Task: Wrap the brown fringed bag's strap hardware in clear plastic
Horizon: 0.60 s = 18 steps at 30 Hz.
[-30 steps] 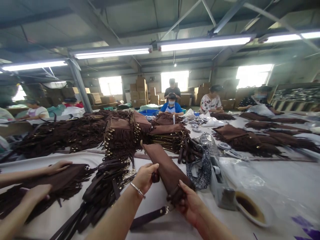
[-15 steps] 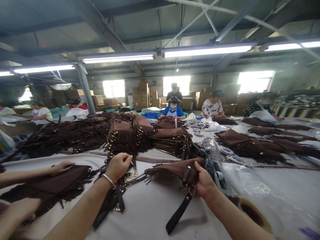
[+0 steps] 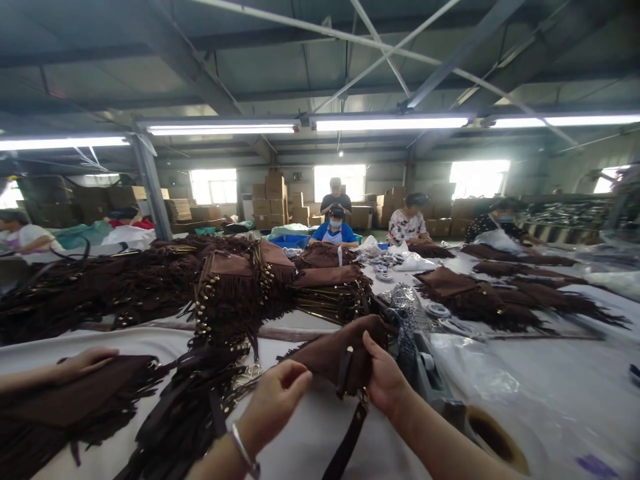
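My right hand (image 3: 389, 375) grips the right end of a brown fringed bag (image 3: 330, 357), thumb on top and the other fingers beneath it. A dark wrist strap (image 3: 349, 437) hangs from a gold clasp below this hand. My left hand (image 3: 280, 399), with a silver bangle at the wrist, is just left of the bag's lower edge. Its thumb and fingers are pinched together, and whatever may be between them does not show. Left of it lies a heap of dark fringed straps (image 3: 185, 387) with gold-coloured metal fittings.
A co-worker's hand (image 3: 90, 362) rests on another brown bag (image 3: 95, 393) at the left. Stacked fringed bags (image 3: 325, 283) stand behind my hands. To the right are a tape dispenser (image 3: 433, 373), a tape roll (image 3: 495, 440) and clear plastic (image 3: 500, 373). Several people sit farther back.
My left hand has moved from above the strap heap to the right and down, close to the bag. My right hand still holds the bag. The view has shifted to the right.
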Tool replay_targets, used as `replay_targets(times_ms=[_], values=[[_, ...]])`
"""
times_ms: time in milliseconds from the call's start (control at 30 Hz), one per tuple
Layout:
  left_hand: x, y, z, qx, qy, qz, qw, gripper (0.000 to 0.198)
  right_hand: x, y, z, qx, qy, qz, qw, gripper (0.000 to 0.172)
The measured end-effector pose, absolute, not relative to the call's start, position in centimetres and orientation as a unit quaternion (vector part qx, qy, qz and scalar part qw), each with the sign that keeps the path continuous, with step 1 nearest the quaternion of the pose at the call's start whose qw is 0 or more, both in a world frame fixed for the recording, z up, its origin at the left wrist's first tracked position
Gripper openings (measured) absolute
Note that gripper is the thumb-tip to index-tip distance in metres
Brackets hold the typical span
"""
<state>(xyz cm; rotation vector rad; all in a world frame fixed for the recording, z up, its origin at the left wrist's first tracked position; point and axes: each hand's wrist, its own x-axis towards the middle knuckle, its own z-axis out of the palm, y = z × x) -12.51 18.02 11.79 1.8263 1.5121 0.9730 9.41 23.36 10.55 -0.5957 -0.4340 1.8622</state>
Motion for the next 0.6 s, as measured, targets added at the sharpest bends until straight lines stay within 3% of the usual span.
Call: replay_targets(times_ms=[100,233,367,500,600], values=[[-8.0,16.7,10.6,0.679,0.548,0.432,0.230,0.033,8.1,22.8,11.3,-0.240,-0.256,0.750,0.560,0.031],[-6.8,16.7,9.7,0.697,0.543,0.434,0.179,0.004,7.6,22.6,11.1,-0.252,-0.287,0.726,0.572,0.032],[-7.8,16.1,9.6,0.698,0.494,0.445,0.267,0.007,8.0,22.9,10.2,-0.230,-0.254,0.742,0.577,0.036],[-8.1,14.6,9.7,0.592,0.497,0.465,0.431,0.005,7.9,23.3,10.3,-0.211,-0.224,0.772,0.557,0.039],[-7.6,14.1,8.9,0.457,0.516,0.503,0.522,0.026,7.5,24.2,10.7,-0.204,-0.263,0.790,0.515,0.048]])
